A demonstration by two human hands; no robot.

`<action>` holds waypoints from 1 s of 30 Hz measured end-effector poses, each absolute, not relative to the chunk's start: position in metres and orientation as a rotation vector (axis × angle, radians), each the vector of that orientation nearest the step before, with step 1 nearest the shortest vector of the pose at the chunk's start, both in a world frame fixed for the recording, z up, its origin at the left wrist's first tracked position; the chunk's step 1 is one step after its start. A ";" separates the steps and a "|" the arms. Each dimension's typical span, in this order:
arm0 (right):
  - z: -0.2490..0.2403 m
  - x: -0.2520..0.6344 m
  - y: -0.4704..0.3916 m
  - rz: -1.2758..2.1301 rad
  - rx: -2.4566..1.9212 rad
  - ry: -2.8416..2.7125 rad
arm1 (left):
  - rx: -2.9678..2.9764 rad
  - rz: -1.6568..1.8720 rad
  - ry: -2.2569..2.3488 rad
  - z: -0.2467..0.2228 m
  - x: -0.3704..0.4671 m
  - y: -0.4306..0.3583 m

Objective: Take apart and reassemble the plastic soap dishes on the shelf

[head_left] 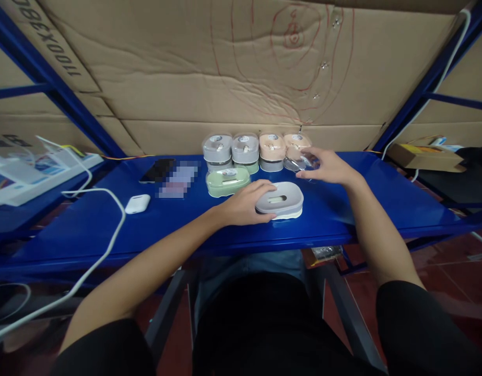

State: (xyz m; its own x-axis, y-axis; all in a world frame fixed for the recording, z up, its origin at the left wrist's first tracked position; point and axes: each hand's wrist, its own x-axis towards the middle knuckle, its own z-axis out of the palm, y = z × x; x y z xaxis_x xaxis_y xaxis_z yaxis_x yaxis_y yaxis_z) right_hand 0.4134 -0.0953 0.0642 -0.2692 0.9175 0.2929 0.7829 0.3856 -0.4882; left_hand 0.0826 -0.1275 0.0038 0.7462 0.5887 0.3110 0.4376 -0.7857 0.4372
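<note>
A grey oval soap dish [285,204] with a long slot in its middle sits near the table's front edge. My left hand [248,203] is closed around its left end, thumb at the front and fingers over the rim. My right hand [327,166] holds a clear plastic lid [308,162] by its right side, just in front of the stacked dishes. Part of the lid blends with the dishes behind it. Left of the grey dish stands a green soap dish [227,183] under a clear cover, close to my left fingers.
Stacked lidded dishes, grey [218,149] and peach [272,148], line the back by the cardboard wall [166,104]. On the left lie a white earphone case [138,203], a dark phone [157,171] and a white cable [114,235]. A blue frame post [416,89] rises at right.
</note>
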 end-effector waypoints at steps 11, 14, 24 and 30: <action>0.061 0.403 -0.097 0.353 -1.433 -2.174 | 2.617 0.582 0.762 0.011 0.086 -0.124; 0.060 0.402 -0.097 0.343 -1.413 -2.197 | 2.584 0.626 0.849 0.010 0.088 -0.125; 0.063 0.402 -0.098 0.336 -1.428 -2.206 | 2.556 0.635 0.808 0.001 0.086 -0.124; 0.062 0.402 -0.098 0.355 -1.427 -2.204 | 2.608 0.607 0.786 0.004 0.085 -0.127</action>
State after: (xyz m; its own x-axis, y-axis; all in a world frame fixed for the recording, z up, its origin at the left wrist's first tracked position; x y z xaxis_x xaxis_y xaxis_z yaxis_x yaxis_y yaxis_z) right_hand 0.4017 -0.0977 0.0619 -0.3354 0.9062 0.2576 0.7797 0.4204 -0.4640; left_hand 0.0847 -0.1269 0.0037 0.7544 0.5853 0.2971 0.4357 -0.7851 0.4402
